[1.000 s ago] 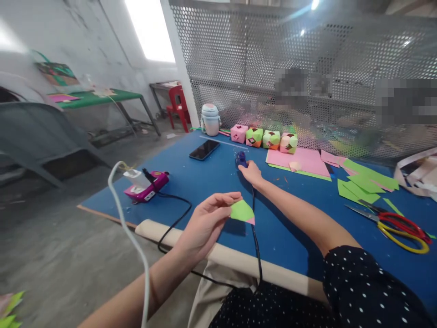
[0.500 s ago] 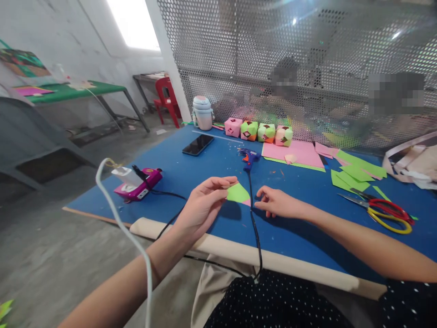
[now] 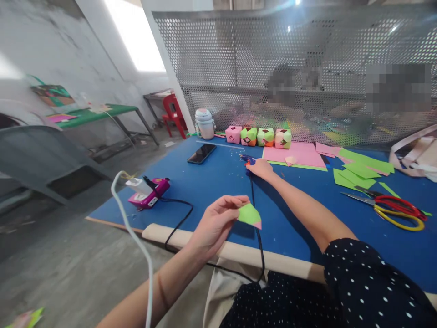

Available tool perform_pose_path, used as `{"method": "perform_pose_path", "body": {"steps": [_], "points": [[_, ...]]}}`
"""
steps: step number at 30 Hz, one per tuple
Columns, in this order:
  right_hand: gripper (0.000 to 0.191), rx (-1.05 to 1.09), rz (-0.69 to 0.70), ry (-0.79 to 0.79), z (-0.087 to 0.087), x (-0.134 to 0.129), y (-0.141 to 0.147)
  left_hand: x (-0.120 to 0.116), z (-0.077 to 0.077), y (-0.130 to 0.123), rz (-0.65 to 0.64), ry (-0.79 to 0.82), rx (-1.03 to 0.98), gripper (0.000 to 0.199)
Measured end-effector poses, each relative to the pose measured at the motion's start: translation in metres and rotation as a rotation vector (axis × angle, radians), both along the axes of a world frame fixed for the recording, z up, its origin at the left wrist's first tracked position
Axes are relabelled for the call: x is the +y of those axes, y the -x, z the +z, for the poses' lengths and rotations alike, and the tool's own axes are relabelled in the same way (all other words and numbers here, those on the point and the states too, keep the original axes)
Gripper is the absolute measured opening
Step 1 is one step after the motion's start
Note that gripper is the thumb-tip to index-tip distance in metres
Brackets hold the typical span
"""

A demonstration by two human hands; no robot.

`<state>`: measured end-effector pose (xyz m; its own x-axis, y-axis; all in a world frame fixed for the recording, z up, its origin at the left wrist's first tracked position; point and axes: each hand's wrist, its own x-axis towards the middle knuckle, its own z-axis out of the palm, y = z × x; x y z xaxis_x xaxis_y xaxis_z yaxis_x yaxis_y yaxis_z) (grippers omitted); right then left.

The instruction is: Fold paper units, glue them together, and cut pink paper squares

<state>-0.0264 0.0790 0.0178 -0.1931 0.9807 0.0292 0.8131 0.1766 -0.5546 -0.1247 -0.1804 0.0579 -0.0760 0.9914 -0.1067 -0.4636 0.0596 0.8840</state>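
Note:
My left hand [image 3: 218, 223] pinches a small folded green paper piece [image 3: 249, 214] with a pink corner, held above the near part of the blue table. Farther out, my right hand [image 3: 261, 168] is closed around the blue glue gun [image 3: 246, 158], whose handle is mostly hidden by the fingers. The gun's nozzle points left, and its black cord [image 3: 259, 243] runs from the gun toward me, passing behind the green piece.
Folded paper cubes [image 3: 248, 136] line the back, beside a bottle [image 3: 205, 124]. Pink sheets [image 3: 303, 154] and green paper [image 3: 360, 169] lie right, near scissors [image 3: 399, 209]. A phone [image 3: 201, 153] and a purple power strip [image 3: 150, 195] are left. Perforated metal panel [image 3: 218, 59] stands behind.
My right hand has moved forward from beside the paper piece and closed on the glue gun. My left hand still pinches the green piece, now lower and farther right in view.

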Motion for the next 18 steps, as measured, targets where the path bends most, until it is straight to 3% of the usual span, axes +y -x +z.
{"method": "perform_pose_path", "body": {"steps": [4,7,13,18], "points": [[0.043,0.11,-0.041,0.064,-0.007,0.003,0.003,-0.002,-0.017,-0.022,-0.333,0.145,-0.143,0.021],[0.039,0.217,-0.039,0.157,-0.011,0.004,-0.001,-0.005,-0.031,-0.039,-0.455,0.278,-0.291,0.03],[0.036,0.412,-0.009,0.287,-0.007,0.001,-0.001,-0.015,-0.036,-0.046,-0.295,0.298,-0.309,0.051],[0.036,0.503,0.032,0.279,0.013,-0.003,0.014,-0.021,-0.035,-0.019,-0.118,0.253,-0.15,0.067]]}}
